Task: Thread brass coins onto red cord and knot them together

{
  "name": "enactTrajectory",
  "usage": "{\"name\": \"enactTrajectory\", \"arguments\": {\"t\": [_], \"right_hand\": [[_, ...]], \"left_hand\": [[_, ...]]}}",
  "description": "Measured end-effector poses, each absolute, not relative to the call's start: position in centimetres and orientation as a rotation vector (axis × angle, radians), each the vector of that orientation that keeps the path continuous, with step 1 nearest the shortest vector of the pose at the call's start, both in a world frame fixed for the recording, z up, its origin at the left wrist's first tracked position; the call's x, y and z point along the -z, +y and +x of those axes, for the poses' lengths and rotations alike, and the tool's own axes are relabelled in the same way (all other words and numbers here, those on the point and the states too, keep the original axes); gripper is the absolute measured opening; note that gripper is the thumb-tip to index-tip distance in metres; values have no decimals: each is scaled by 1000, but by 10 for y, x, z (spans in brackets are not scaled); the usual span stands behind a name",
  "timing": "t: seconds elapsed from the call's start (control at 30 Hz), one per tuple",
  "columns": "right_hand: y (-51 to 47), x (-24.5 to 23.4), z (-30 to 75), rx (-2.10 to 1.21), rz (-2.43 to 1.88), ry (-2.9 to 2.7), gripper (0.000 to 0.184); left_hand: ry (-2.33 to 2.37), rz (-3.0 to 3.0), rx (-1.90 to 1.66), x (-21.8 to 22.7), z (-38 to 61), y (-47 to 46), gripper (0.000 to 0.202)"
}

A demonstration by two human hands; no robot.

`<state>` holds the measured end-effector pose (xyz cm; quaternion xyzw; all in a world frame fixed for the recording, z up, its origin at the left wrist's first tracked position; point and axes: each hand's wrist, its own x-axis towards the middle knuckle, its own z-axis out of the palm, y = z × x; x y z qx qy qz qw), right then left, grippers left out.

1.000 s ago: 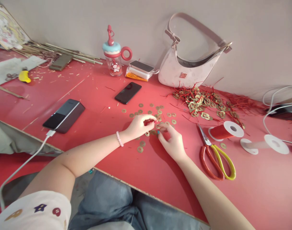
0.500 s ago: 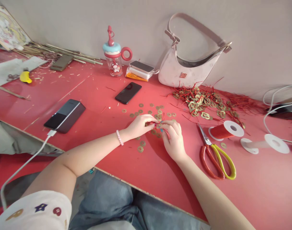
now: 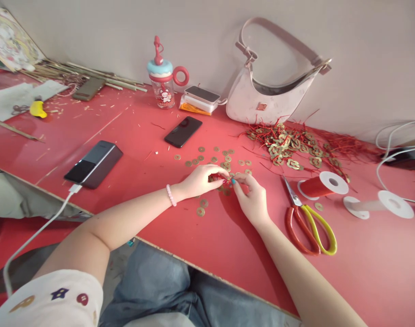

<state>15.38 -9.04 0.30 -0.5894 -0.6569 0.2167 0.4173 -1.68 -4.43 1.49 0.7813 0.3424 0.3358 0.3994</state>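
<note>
Over the middle of the red table, my left hand [image 3: 205, 180] and my right hand [image 3: 254, 197] meet with fingertips pinched. Between them shows a small brass coin [image 3: 228, 180], pinched by the left fingers and partly covered. What the right finger and thumb grip at its edge is too small to make out. Loose brass coins with holes [image 3: 201, 211] lie around and under both hands. Behind my right hand is a heap of coins tied with red string [image 3: 292, 147]. Scissors [image 3: 309, 218] with one red and one yellow handle lie right of my right hand.
A spool of red thread [image 3: 318, 186] and a bare white spool [image 3: 377, 204] stand at the right. Along the wall are a handbag [image 3: 268, 102], a straw cup [image 3: 162, 86] and stacked items. A black phone [image 3: 183, 131] and a cabled device [image 3: 93, 163] lie leftward.
My right fingertips have shifted slightly to the right, and the fingers have curled. The left hand still pinches at nearly the same place. The view has moved a little.
</note>
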Motion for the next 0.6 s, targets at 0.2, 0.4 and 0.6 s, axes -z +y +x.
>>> {"name": "enactTrajectory", "arguments": {"t": [0.2,0.4,0.6], "right_hand": [[-92,-6,153,-599,-1448,-1657,9],[-92,-5,153,-576,-1444,-1676,9],[-93,-6,153,-585,-1459,-1691,9]], "left_hand": [[835,1933,-842,-14,-17,-44,17],[814,1900,-838,-15,-17,-43,16],[821,1932,-827,-19,-17,-44,15]]}}
